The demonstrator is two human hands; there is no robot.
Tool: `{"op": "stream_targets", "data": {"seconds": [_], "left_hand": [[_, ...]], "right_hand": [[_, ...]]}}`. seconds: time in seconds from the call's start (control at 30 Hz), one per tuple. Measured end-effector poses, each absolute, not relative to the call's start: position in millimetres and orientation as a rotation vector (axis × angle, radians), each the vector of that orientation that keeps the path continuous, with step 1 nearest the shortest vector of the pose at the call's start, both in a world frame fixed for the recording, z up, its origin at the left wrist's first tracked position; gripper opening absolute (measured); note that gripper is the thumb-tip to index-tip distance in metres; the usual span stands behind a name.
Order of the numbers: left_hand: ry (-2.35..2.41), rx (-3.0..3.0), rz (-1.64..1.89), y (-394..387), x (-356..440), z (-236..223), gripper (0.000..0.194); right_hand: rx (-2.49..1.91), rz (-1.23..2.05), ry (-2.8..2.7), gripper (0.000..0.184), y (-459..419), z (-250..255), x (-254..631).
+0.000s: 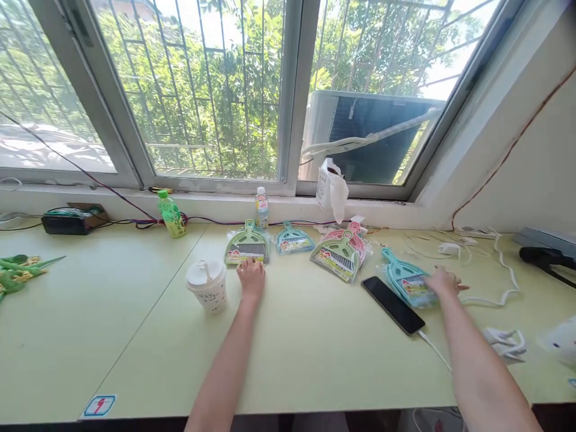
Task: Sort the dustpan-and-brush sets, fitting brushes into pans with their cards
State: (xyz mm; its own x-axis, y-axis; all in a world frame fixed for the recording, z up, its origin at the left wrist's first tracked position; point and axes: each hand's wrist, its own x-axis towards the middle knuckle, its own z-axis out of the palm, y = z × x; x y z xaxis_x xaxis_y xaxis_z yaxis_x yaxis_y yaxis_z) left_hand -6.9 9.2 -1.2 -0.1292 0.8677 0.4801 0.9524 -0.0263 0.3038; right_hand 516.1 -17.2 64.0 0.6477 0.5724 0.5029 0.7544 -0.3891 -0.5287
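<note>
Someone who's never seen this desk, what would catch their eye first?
Probably the bright window across the back. Then the packaged dustpan sets in green, pink and blue, with the left hand at a green one and the right hand on the rightmost blue one.

On the table (315, 366) stand a green bottle (171, 214), a clear bottle (261, 210) and a white cup (208, 287), while a black phone (393, 305) lies joined to a white cable (435, 350) and a tissue pack (332, 187) sits by the window (292, 102).
</note>
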Motion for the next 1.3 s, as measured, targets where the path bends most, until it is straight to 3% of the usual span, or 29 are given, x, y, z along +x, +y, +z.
{"op": "stream_targets", "data": {"seconds": [0.1,0.17,0.23,0.3,0.4,0.47,0.6,0.67,0.87,1.0,1.1,1.2,1.3], "left_hand": [[-1.986,-1.991,-1.021,9,-5,0,0.027],[-1.943,-2.094,-1.087,9,0,1,0.028],[-1.901,-2.222,-1.153,6,8,2,0.030],[-1.825,-2.333,-1.259,2,18,2,0.029],[-1.631,-2.547,-1.408,-9,35,2,0.024],[-1.444,-2.747,-1.371,-18,47,2,0.023],[-1.165,-2.945,-1.178,-34,63,3,0.024],[-1.127,-2.898,-1.220,-39,67,6,0.021],[-1.569,-2.122,-1.955,-35,63,20,0.023],[-1.992,-1.621,-2.537,-13,38,22,0.064],[-2.286,-2.119,-2.923,3,13,15,0.052],[-2.393,-2.348,-3.036,11,-1,5,0.045],[-2.317,-2.194,-3.166,12,0,-2,0.043]], "right_hand": [[-2.006,-0.347,-1.023,0.030,-5,53,472],[-1.789,-0.273,-1.177,0.034,-5,48,420],[-1.656,0.148,-1.288,0.032,-12,40,355],[-1.541,0.936,-1.371,0.032,-18,29,288],[-1.331,1.406,-1.217,0.036,-20,9,208],[-1.185,1.504,-0.953,0.035,-17,-1,181],[-1.067,1.557,-0.874,0.035,-11,-10,187],[-1.039,1.583,-0.859,0.044,-11,-10,204],[-0.939,1.327,-0.808,0.059,-13,2,229],[-0.839,1.306,-0.908,0.058,-14,7,228],[-0.879,1.307,-1.008,0.057,-15,5,228],[-0.975,1.214,-1.204,0.057,-13,-2,227],[-1.157,0.744,-1.392,0.053,-15,-4,224]]}}
